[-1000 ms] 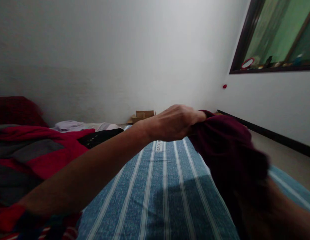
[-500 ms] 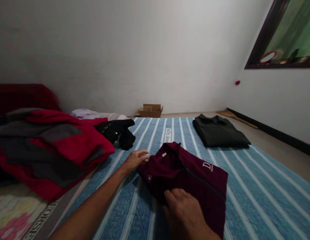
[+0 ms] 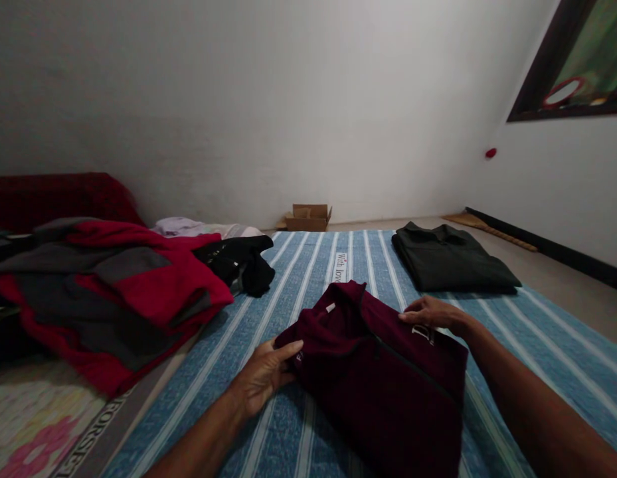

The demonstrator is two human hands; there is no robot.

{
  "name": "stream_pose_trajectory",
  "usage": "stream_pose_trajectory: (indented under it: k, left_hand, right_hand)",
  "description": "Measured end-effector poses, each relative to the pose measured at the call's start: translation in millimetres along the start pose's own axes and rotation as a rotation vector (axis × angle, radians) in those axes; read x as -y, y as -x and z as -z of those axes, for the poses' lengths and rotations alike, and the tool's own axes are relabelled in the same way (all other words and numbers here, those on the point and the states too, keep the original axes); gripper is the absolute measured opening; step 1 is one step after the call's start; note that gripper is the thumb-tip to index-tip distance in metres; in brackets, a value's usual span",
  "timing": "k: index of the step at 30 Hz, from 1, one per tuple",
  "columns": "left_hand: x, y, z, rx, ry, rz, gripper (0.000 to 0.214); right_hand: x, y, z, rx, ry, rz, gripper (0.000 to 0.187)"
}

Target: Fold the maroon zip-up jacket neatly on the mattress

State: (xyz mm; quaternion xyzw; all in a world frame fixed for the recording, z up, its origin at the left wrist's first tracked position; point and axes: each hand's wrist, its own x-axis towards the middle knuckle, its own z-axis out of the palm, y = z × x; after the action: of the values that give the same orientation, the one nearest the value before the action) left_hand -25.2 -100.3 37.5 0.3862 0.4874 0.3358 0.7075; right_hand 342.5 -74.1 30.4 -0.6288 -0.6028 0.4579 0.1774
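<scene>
A folded maroon zip-collar jacket (image 3: 388, 392) lies in front of me on the blue striped bed sheet (image 3: 248, 338), its collar pointing away. My left hand (image 3: 268, 372) grips its left shoulder edge, thumb on top and fingers underneath. At the far right shoulder, by the white printed letter, my right hand (image 3: 435, 313) pinches the cloth, its fingertips over the edge. A dark green folded garment (image 3: 452, 259) with a collar rests beyond my right hand.
On the left a red and grey jacket (image 3: 153, 285) is heaped beside a black garment (image 3: 243, 262). A lilac cloth (image 3: 178, 227) lies behind them. A cardboard box (image 3: 308, 218) stands by the wall. Flowered bedding (image 3: 44, 425) shows at the lower left.
My right hand has moved from the jacket's near front to its far right shoulder. My left hand has come nearer and taken hold of the left shoulder edge. The view has shifted slightly.
</scene>
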Motion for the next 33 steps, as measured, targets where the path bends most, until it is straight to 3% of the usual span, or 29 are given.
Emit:
stream_pose_trajectory:
  k: [4, 9, 14, 17, 20, 22, 24, 26, 29, 33]
  left_hand:
    - [11.9, 1.8, -6.4, 0.005, 0.114, -0.034, 0.043]
    - [16.4, -5.8, -7.5, 0.067, 0.203, -0.044, 0.043]
    - [13.3, -17.0, -9.1, 0.048, 0.281, -0.077, 0.035]
    - [-12.7, -22.2, -11.4, 0.033, 0.286, -0.125, 0.032]
    - [-57.8, -35.2, -12.9, -0.008, 0.285, -0.192, 0.026]
    - [-83.8, -53.1, -12.7, -0.012, 0.273, -0.198, 0.02]
    - [-94.7, -77.9, -11.4, -0.022, 0.212, -0.182, 0.015]
    - [-87.5, -104.6, -8.7, -0.094, 0.058, -0.157, 0.013]
    - [-59.4, -133.9, -2.2, -0.29, -0.118, -0.109, 0.02]
    - [-38.1, -145.8, 8.0, -0.381, -0.226, -0.157, 0.029]
  right_hand:
    - [4.7, -10.3, -1.6, 0.132, -0.047, -0.045, 0.048]
    - [-5.8, -25.0, -11.8, 0.207, -0.203, -0.054, 0.042]
    - [-5.1, -8.8, -16.0, 0.168, -0.469, 0.024, 0.039]
    - [16.3, 19.0, -12.3, 0.104, -0.604, 0.058, 0.041]
    - [44.3, 45.1, -15.8, -0.012, -0.763, 0.066, 0.042]
    - [55.1, 51.6, -26.8, -0.086, -0.873, 0.058, 0.041]
    - [53.7, 45.8, -44.4, -0.143, -0.958, 0.043, 0.037]
    - [40.6, 30.5, -65.0, -0.206, -0.953, 0.006, 0.03]
    - [11.8, 3.9, -89.9, -0.287, -0.756, -0.069, 0.02]
    - [-12.1, -13.3, -98.7, -0.291, -0.588, -0.053, 0.024]
